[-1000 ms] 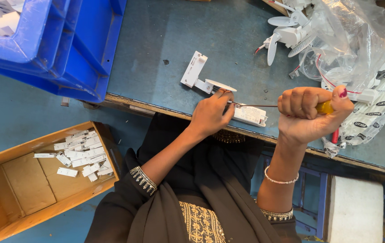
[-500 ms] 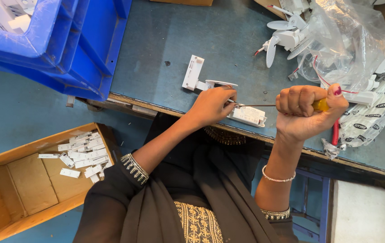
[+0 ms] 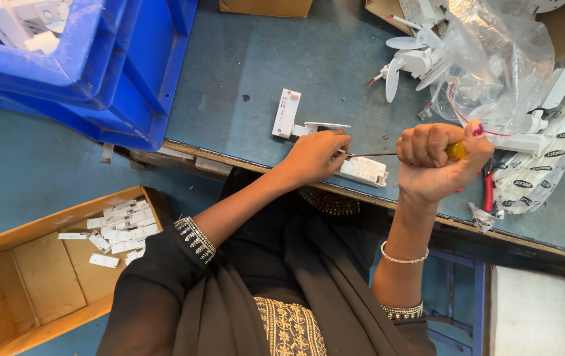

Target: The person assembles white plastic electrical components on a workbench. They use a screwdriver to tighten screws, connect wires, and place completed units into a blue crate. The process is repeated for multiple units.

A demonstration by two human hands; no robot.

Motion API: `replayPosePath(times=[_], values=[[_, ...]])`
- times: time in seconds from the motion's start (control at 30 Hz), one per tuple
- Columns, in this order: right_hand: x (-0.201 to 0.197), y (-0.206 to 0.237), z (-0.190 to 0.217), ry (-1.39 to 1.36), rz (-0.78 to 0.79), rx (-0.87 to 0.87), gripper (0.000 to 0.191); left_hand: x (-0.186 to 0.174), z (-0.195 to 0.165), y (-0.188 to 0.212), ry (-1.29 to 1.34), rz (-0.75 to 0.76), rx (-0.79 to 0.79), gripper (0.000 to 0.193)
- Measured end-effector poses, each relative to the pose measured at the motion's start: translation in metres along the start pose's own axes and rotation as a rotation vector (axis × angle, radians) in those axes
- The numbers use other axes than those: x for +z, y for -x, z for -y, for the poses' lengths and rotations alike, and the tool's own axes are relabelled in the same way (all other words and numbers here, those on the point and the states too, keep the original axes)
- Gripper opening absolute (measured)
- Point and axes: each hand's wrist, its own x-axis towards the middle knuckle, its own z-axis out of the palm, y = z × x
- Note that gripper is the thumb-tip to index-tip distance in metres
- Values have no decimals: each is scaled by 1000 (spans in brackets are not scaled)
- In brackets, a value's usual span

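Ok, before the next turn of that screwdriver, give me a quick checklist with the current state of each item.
1. Right hand fisted around the yellow-handled screwdriver: ok.
2. Left hand resting on the white part: ok.
3. Screwdriver tip seated in a screw: cannot tell, hidden by the left hand's fingers.
4. White part fully on the blue bench: not ok, it sits right at the near edge.
5. Shaft free of the plastic bag: ok.
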Motion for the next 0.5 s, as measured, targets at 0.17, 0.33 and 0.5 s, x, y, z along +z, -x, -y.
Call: replayPosePath(times=[0.17,0.33,0.5], values=[[-7,7,4,-92,-64,-52,63,-7,1,11,81,3,-74,15],[-16,13,11,-96,-95,-59,61,-7,-2,15,101,7,-122,15],[-10,9,11,-43,-100,-62,62,-8,-5,19,76,-82,-80,17]])
